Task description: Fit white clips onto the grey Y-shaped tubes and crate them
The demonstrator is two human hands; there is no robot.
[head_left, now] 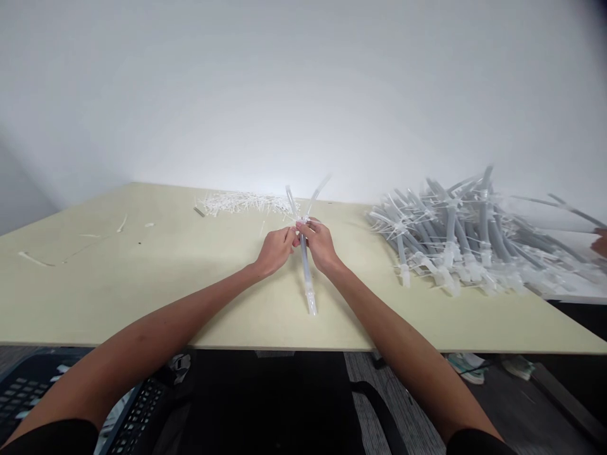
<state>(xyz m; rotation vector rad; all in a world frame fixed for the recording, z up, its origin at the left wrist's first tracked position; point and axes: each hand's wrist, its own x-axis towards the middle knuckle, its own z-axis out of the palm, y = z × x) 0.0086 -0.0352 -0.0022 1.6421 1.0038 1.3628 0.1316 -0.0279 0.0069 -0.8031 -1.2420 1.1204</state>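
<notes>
Over the middle of the table, a Y-shaped tube assembly [306, 262] points toward me, its two thinner branches spreading up and away. My right hand [320, 245] is closed around the joint where the branches meet. Close against it, my left hand [275, 250] pinches at the same joint; a thin white cable tie seems to be between its fingers, though the fingertips hide most of it. A clear connector sits on the tube's near end.
A large pile of similar tube assemblies [450, 234] covers the right of the table [190, 303]. Loose white cable ties [246, 202] lie heaped at the back. Offcuts [35, 259] are scattered at left. Another person's hand [600, 242] is at the far right. A dark basket [128, 417] stands below.
</notes>
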